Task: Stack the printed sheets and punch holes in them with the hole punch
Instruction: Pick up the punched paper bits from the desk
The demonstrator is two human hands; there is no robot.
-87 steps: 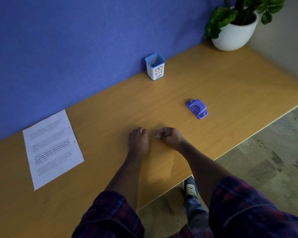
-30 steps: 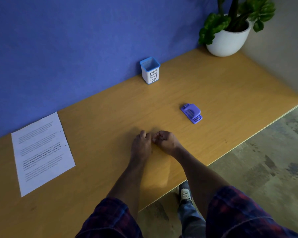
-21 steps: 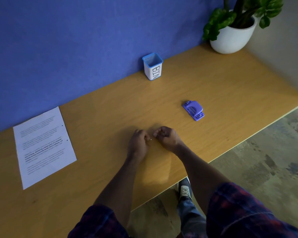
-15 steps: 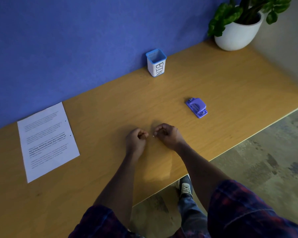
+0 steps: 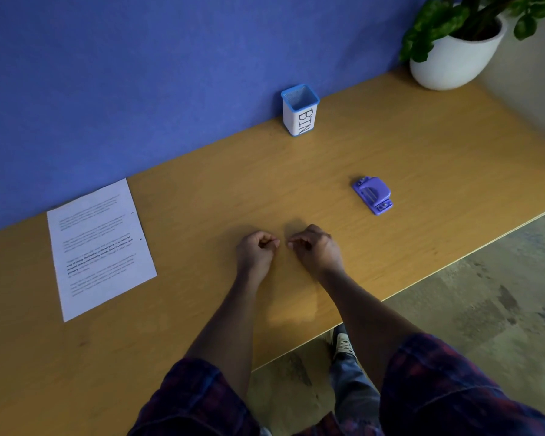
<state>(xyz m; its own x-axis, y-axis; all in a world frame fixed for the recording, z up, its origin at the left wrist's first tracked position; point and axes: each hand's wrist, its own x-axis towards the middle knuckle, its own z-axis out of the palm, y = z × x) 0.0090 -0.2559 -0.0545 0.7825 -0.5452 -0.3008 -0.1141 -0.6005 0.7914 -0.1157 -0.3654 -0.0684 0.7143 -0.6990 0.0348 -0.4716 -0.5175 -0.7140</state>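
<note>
Wooden, honey-coloured desk top (image 5: 202,171) runs along a blue felt wall (image 5: 139,73). Nearest, the person's left hand (image 5: 256,251) and right hand (image 5: 317,248) rest on it as loose fists, fingertips curled in and close together; whether they pinch anything cannot be told. Well left of the left hand lie the white printed sheets (image 5: 99,247). Beyond and right of the right hand sits the small purple hole punch (image 5: 373,194). Farther back stand a blue-rimmed white cup marked BIN (image 5: 300,110) and a white potted plant (image 5: 456,42).
</note>
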